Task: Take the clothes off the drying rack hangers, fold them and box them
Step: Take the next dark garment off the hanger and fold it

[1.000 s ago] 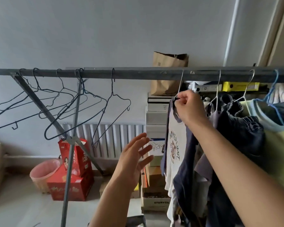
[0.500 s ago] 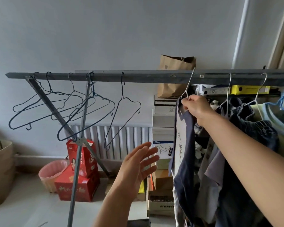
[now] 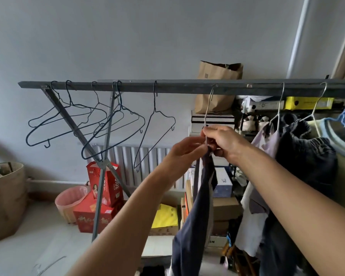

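Note:
A navy and white shirt (image 3: 195, 212) hangs from a silver wire hanger (image 3: 208, 108) hooked on the grey rack bar (image 3: 187, 86). My right hand (image 3: 221, 141) grips the hanger's neck at the shirt's collar. My left hand (image 3: 184, 151) pinches the collar right beside it. More clothes hang to the right: a lilac top (image 3: 267, 142), a dark garment (image 3: 307, 154) and a pale yellow and blue one (image 3: 341, 144). Several bare dark wire hangers (image 3: 84, 124) hang on the bar's left part.
The rack's crossed legs (image 3: 102, 162) stand at left in front of a radiator (image 3: 147, 156). Red boxes (image 3: 100, 198), a pink bin (image 3: 70, 202) and a brown bag (image 3: 4, 200) sit on the floor. Stacked boxes (image 3: 223, 208) and a paper bag (image 3: 217, 86) are behind the clothes.
My left hand has risen from below, open, to the shirt's collar and now pinches it next to my right hand. The view has shifted, so the rack sits further right.

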A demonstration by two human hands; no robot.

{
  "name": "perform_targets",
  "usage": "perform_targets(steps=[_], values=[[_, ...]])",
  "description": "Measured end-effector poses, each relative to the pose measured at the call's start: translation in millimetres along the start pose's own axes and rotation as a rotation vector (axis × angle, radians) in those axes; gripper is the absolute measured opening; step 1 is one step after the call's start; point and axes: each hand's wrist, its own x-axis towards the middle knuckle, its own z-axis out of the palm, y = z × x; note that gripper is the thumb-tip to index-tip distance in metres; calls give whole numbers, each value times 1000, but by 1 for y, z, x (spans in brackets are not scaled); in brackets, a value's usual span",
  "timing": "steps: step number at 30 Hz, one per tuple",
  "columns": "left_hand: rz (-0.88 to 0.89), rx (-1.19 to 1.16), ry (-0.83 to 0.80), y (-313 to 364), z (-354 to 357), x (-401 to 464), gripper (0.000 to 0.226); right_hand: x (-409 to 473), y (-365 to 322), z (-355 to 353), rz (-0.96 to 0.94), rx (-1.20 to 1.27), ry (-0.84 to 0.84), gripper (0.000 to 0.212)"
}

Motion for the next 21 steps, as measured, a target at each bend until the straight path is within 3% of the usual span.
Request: perform_targets(steps=[4,9,11,15,17,19,21], values=[[-109,146,-36,4,-4,-1,33,-6,4,11,21,-22,27,28],[-91,1035,143,14,-8,-4,38,-10,15,29,40,40,116,26],[-84,1267,181,21,-11,-9,36,-12,19,38,7,127,156,27],[-150,1382,237,27,-16,-14,40,-12,21,54,-17,171,223,28],[-53,1401,246,26,-16,-18,33,-9,20,59,1,165,253,28],[91,1344,173,25,-15,-25,35,-4,18,59,24,203,257,29],[90,1194,64,25,-18,-33,44,-2,16,56,50,215,216,29]])
